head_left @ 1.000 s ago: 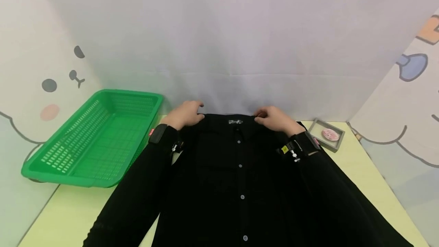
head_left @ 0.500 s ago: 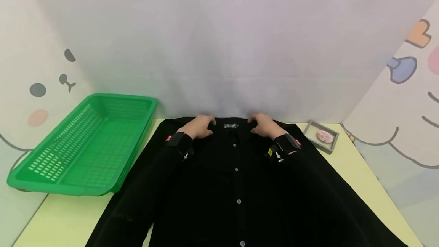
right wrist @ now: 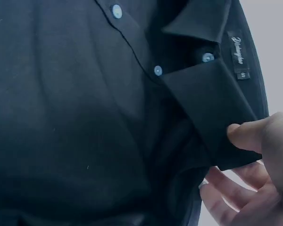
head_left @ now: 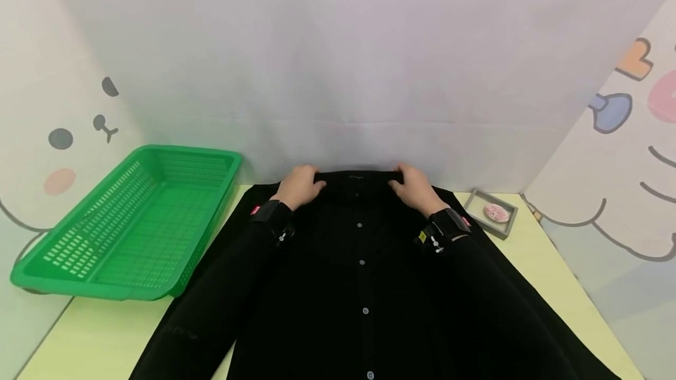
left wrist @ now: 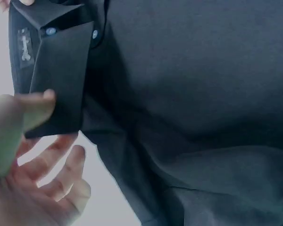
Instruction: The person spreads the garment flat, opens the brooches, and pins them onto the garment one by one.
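A black button-up shirt lies spread front up, its collar toward the back wall. My left hand pinches one side of the collar; in the left wrist view the thumb presses on top and the fingers lie beneath. At the other side, my right hand pinches the collar likewise, thumb over the cloth. Between the hands the neckband stands slightly raised, with a small label inside. Light buttons run down the middle.
To the left stands a green plastic basket with perforated sides. A small grey tray holding a pink oval object sits at the back right. The pale yellow table meets a white wall at the back.
Both hands have come onto the collar and now pinch it, where half a second ago they hovered near it with fingers apart. The collar's back edge has lifted slightly.
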